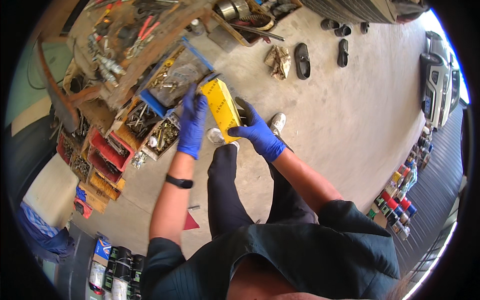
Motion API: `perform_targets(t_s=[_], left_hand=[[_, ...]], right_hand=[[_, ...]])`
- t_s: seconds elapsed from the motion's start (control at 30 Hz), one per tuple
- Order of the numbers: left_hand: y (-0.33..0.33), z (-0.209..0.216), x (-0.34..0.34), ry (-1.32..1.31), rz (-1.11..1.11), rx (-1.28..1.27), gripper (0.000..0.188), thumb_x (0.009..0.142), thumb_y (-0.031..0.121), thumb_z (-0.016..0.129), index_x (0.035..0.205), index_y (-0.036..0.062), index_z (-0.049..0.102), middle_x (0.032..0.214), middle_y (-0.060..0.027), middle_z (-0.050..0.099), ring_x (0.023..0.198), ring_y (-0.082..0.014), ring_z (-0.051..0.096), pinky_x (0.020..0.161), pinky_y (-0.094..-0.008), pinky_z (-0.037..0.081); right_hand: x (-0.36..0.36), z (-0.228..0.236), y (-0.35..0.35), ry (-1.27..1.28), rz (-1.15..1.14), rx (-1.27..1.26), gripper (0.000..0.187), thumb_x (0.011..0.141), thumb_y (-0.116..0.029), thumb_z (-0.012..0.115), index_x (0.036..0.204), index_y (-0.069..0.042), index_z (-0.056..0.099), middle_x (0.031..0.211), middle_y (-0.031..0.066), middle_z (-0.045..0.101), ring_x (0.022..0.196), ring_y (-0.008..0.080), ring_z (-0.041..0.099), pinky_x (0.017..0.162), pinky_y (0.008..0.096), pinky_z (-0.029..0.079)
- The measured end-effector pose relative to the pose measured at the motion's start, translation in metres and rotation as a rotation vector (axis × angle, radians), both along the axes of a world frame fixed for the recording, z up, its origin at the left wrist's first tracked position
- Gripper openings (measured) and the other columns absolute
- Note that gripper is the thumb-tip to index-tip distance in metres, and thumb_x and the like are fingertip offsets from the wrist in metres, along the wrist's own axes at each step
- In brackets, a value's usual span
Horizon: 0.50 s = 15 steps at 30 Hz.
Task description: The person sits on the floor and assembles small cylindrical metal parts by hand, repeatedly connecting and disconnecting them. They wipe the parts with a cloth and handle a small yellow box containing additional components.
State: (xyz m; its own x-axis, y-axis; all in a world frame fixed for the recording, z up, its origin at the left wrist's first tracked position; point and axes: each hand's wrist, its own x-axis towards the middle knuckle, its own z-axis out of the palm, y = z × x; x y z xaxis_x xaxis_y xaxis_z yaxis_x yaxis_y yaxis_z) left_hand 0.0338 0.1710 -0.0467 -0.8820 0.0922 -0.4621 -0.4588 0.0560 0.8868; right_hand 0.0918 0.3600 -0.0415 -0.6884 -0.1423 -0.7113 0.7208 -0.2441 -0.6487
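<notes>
A long yellow cardboard box (220,107) with dark printing is held tilted in front of me, above my shoes. My right hand (257,132), in a blue glove, is closed on its lower right side, with the thumb across the near end. My left hand (192,122), also blue-gloved, is just left of the box's far end. Its fingers point away from me and look stretched out, though slightly blurred. Whether they touch the box I cannot tell. A dark wristband (179,182) is on my left forearm.
Left of me stands a cluttered workbench with red-handled pliers (145,30). Lower down are a blue-edged tray (200,55), red bins (112,150) and boxes of bolts (162,135). Black shoes (302,61) and crumpled brown paper (278,62) lie on the concrete floor. Cans (395,205) line the right wall.
</notes>
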Motion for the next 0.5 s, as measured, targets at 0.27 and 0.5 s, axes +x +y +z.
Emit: perform_targets(t_s=[0.27, 0.5], left_hand=[[0.144, -0.161, 0.04, -0.6, 0.276, 0.888, 0.084, 0.095, 0.074, 0.04, 0.148, 0.0103, 0.043, 0.137, -0.0144, 0.058, 0.119, -0.0295, 0.061, 0.098, -0.0434, 0.053], [0.18, -0.305, 0.035, -0.636, 0.115, 1.244, 0.086, 0.095, 0.07, 0.041, 0.156, 0.0112, 0.031, 0.153, -0.021, 0.041, 0.137, -0.04, 0.045, 0.114, -0.0581, 0.033]], right_hand=[[0.003, -0.116, 0.111, 0.28, 0.337, 0.402, 0.101, 0.074, -0.04, 0.088, 0.152, -0.003, 0.036, 0.134, 0.0275, 0.052, 0.126, 0.0342, 0.053, 0.108, 0.0396, 0.042], [-0.039, -0.265, 0.279, 0.402, 0.364, 0.825, 0.05, 0.089, -0.038, 0.076, 0.126, -0.005, 0.065, 0.116, 0.0178, 0.07, 0.103, 0.0277, 0.068, 0.09, 0.0343, 0.053]])
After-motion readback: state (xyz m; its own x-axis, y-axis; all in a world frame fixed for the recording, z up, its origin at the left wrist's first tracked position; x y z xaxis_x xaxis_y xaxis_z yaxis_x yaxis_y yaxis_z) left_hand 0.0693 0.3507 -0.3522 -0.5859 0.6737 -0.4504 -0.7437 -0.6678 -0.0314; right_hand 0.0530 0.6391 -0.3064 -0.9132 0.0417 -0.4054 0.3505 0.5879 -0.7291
